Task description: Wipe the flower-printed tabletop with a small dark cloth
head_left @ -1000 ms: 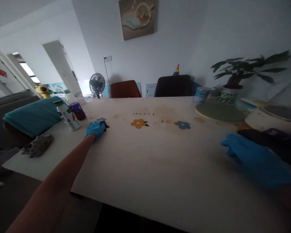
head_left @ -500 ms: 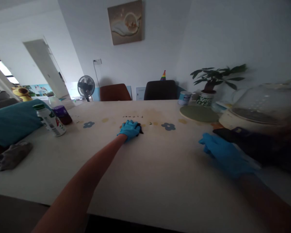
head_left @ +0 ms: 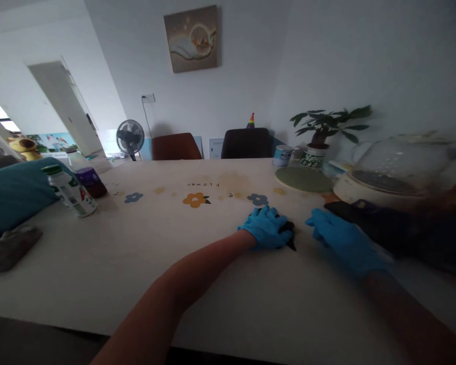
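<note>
My left hand (head_left: 266, 227), in a blue glove, presses a dark cloth (head_left: 291, 237) onto the white table (head_left: 213, 263), just below a blue printed flower. Its fingers curl over the cloth, part of which sticks out to the right. My right hand (head_left: 344, 242), also gloved in blue, is slightly blurred beside dark fabric (head_left: 359, 218) at the right. The fingers of that hand are bent together, and whether they hold anything is hidden. An orange flower print (head_left: 195, 200) shows left of my left hand.
At the left are a white bottle (head_left: 70, 191), a purple-labelled container (head_left: 91, 182) and a grey cloth (head_left: 12, 247). A green round mat (head_left: 303, 179), a can (head_left: 282, 155), a potted plant (head_left: 314, 153) and a large lidded pot (head_left: 380, 188) occupy the right. Two chairs stand behind.
My left hand has slid right and nearer with the dark cloth, uncovering the orange flower. The view has shifted slightly; my right hand stays beside the dark fabric.
</note>
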A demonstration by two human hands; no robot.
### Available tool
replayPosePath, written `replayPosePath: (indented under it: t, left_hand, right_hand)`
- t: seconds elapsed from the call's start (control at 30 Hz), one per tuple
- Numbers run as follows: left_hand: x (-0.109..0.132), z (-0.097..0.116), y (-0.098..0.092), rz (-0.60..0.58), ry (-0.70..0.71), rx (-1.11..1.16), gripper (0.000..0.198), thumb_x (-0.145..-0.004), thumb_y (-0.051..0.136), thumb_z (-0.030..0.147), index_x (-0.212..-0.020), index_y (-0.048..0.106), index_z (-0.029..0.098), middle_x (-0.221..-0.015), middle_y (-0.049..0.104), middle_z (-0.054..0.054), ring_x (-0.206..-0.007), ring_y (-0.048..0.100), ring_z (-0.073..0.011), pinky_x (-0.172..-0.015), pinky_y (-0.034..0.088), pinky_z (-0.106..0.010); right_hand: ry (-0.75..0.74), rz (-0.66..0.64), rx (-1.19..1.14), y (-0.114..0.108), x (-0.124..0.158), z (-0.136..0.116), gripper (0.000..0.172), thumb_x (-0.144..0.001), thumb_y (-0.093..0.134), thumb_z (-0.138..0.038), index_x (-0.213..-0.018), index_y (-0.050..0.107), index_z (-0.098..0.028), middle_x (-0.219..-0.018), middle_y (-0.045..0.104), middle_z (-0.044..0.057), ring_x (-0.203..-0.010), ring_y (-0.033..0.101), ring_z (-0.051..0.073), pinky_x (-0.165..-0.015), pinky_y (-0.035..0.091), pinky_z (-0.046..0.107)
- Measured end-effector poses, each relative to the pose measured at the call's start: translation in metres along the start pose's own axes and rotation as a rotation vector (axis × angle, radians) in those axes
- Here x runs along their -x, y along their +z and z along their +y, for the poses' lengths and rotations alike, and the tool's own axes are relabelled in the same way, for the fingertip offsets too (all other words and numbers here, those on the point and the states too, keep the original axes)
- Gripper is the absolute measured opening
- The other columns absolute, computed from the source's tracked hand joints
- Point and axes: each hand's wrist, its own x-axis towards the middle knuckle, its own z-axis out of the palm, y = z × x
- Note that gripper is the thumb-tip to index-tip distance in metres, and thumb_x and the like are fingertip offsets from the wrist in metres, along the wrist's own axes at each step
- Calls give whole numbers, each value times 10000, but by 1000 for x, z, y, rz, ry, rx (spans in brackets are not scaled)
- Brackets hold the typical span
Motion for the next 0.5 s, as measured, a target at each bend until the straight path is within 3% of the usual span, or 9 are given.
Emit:
replayPosePath:
  t: [0.13, 0.27, 0.4, 0.5]
  left_hand:
    - [43, -3, -13, -8, 91, 2, 525, -1038, 406, 580, -1330, 665, 228, -1384, 606, -131, -1325, 537, -331, -1163, 444, -496]
    - [94, -23, -30, -62, 43, 21, 550, -1041, 416, 579, -1423, 631, 248, -1565, 524, -117, -1467, 458, -349, -1242, 385, -502]
    - [152, -66, -49, -129, -157, 15, 633, -1045, 413, 563, -1588, 512, 253, -1728, 352, -95, -1603, 300, -342, -1338, 237, -494]
    - [205, -109, -63, -123, -331, -20, 650, -1050, 379, 562, -1622, 477, 271, -1754, 313, -67, -1625, 269, -307, -1354, 200, -470]
  right_hand:
    - [5, 10, 27, 0, 1, -3, 395, -842, 536, -622, -807, 692, -261, -745, 717, 80, -686, 658, 254, -733, 601, 401]
    - [8, 5, 32, -1, 5, -8, 411, -841, 532, -627, -825, 687, -247, -710, 681, 60, -689, 639, 248, -733, 575, 396]
    - [46, 7, 91, -1, 10, -19, 377, -895, 502, -549, -837, 692, -228, -742, 709, 70, -716, 646, 234, -726, 558, 370]
    - [72, 0, 117, 1, 10, -22, 350, -892, 500, -513, -791, 682, -231, -757, 723, 70, -701, 650, 217, -687, 550, 344]
